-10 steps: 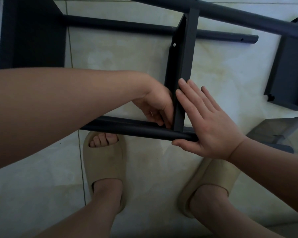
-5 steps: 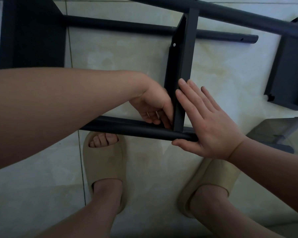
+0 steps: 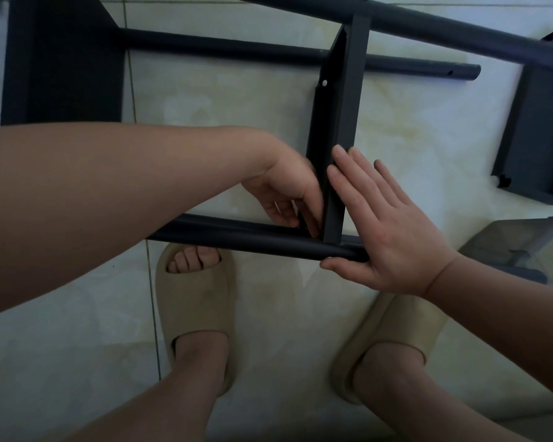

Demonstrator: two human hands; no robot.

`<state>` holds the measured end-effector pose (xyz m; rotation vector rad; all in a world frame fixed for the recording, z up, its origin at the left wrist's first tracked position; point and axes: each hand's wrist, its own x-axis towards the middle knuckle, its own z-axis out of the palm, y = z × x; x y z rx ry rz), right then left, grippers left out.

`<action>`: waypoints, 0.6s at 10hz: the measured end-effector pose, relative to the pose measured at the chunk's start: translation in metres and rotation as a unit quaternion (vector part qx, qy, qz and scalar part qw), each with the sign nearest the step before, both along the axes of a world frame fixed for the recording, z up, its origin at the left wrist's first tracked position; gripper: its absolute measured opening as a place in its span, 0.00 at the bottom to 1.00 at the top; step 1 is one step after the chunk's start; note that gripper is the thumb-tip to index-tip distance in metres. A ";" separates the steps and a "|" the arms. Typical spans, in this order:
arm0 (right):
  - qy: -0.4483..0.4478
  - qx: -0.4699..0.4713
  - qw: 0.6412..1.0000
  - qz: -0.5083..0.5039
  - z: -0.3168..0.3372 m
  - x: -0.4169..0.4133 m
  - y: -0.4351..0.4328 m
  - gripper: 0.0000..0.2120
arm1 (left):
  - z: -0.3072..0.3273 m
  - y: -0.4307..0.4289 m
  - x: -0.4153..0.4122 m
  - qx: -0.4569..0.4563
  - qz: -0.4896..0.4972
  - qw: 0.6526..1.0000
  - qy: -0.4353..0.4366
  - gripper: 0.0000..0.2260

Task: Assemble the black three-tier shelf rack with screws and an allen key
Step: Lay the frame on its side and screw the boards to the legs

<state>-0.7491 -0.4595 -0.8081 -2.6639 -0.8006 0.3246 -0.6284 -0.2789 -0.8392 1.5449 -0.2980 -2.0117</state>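
The black rack lies on its side on the tiled floor. Its middle shelf (image 3: 342,100) stands on edge between the near pole (image 3: 237,237) and an upper pole (image 3: 428,23). My left hand (image 3: 284,186) is curled into the corner where the shelf meets the near pole. It pinches a small dark piece there that looks like the allen key (image 3: 301,222), mostly hidden by the fingers. My right hand (image 3: 390,231) lies flat with straight fingers against the shelf's right face, its thumb under the end of the near pole.
Another black shelf (image 3: 61,59) stands at the far left and a third (image 3: 537,132) at the right. A loose-ended pole (image 3: 237,49) runs along the back. My feet in beige slippers (image 3: 195,298) stand just below the near pole. A grey object (image 3: 508,247) lies at the right.
My left hand's fingers have shifted a little in the corner, as if turning. My right hand and the rack have stayed put.
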 end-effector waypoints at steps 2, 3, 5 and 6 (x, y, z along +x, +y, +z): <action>0.001 -0.004 1.000 0.000 0.001 0.000 0.000 0.47 | -0.004 -0.002 -0.006 -0.017 0.024 0.999 0.014 0.05; 0.000 -0.003 1.000 0.000 0.001 0.000 0.000 0.47 | -0.004 -0.002 -0.006 -0.018 0.030 0.999 0.017 0.06; 0.000 0.000 1.000 -0.002 0.000 0.000 0.000 0.47 | -0.003 0.004 -0.004 0.006 -0.005 1.000 0.019 0.11; 0.001 -0.001 1.000 -0.002 0.000 0.000 0.000 0.47 | -0.003 0.002 -0.007 0.000 0.013 1.000 0.009 0.07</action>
